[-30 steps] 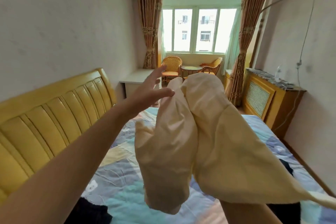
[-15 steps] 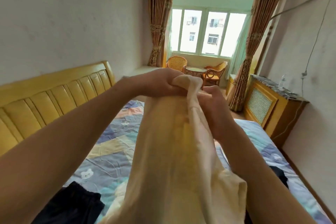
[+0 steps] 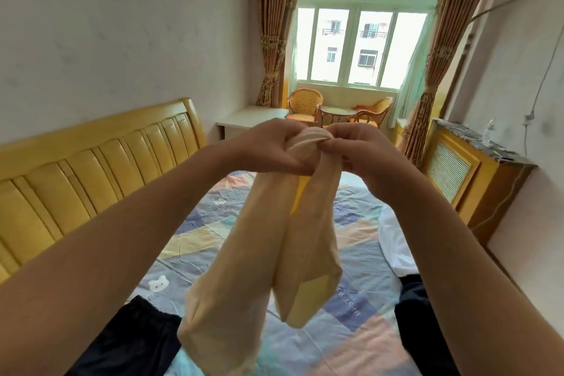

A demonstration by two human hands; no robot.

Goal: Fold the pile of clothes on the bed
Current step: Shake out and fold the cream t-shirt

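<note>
Left hand (image 3: 268,146): yours, raised in front of you above the bed, fingers curled round the bunched top of the cream garment (image 3: 274,247), gripping it.

Right hand (image 3: 357,146): yours, just beside the left and touching the same bunch; thumb and fingers pinch the ribbed band at the top of the cloth.

Cream garment: thin, pale yellow fabric, held in the air by both hands; it hangs down in two long lobes over the middle of the bed, clear of the sheet.

Bed (image 3: 351,311): covered by a patchwork sheet in blue, peach and yellow blocks, with a small bear print near its headboard side.

Dark garment (image 3: 134,336): black cloth, lying at the near edge of the bed on the headboard side.

Second dark garment (image 3: 418,308): lying at the near edge on the opposite side, partly hidden by your right forearm.

White garment (image 3: 396,244): lying just beyond it, by the same edge.

Headboard (image 3: 100,159): yellow, padded, along the bed's left edge.

Radiator cabinet (image 3: 464,174): wooden, against the right wall.

Wicker chairs (image 3: 305,102): two, by the window at the far end.
</note>
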